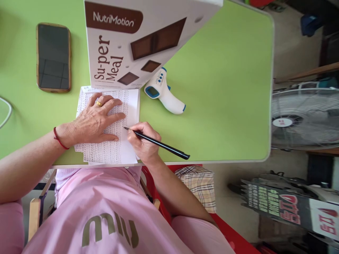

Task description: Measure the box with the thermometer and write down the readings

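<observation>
Small dense handwriting covers much of a white paper sheet (129, 151), which lies on a stack of papers near the table's front edge. Flat on the sheet rests my left hand (99, 116), fingers spread, with a gold ring and a red string bracelet. My right hand (145, 141) is closed around a black pen (166, 144), its tip at the paper just right of the written lines. Beyond the papers stands a white Su-per Meal box (113, 38). A white and blue infrared thermometer (165, 93) lies right of the box's lower edge.
A phone (53, 58) in a brown case lies on the green table (225, 88) at the left. A white cable (6, 111) curves in at the left edge. Past the table's right edge are a fan (302, 120) and a dark printed carton (280, 204). A checked bag (198, 187) sits below the front edge.
</observation>
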The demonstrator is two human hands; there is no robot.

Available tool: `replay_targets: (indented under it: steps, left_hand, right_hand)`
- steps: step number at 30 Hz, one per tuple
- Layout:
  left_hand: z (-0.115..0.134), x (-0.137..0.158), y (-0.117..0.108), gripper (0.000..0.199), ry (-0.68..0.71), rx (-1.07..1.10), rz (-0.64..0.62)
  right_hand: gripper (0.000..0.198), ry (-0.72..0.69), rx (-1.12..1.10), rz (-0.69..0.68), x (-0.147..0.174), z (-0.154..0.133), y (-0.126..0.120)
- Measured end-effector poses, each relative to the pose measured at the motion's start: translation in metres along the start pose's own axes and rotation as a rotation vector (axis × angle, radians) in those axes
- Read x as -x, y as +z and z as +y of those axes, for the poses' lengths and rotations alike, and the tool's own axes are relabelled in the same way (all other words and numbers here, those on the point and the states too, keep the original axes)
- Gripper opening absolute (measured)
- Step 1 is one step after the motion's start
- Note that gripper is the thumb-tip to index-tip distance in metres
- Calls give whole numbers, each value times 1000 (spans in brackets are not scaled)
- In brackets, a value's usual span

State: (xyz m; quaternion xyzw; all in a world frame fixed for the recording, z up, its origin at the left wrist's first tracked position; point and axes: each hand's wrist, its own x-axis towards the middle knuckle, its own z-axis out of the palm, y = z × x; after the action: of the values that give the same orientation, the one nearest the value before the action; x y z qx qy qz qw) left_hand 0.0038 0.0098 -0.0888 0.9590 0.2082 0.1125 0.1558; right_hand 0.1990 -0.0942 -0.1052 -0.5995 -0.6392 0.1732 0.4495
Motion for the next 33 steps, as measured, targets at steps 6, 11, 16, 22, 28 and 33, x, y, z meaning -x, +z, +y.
replay_targets:
  steps: [6,11,16,22,28,33]
  left_hand:
    - [-1,0,0,55,-4,38,12]
    - [0,0,-1,56,-2,38,3]
    - [0,0,-1,55,-2,27,3]
    - [-1,0,1,55,-4,21,15]
    - [-1,0,-1,56,7,-16,-10]
    - [-1,0,-2,55,-2,40,3]
  right_hand:
    - [9,13,-15,10,1,1,1]
    - [9,30,3,21,1,1,1]
    - [8,-9,0,46,1,2,2]
    - [11,-9,38,21,1,1,1]
    - [12,-33,39,45,1,1,1]
    - [10,-46,-25,135,2,3,2]
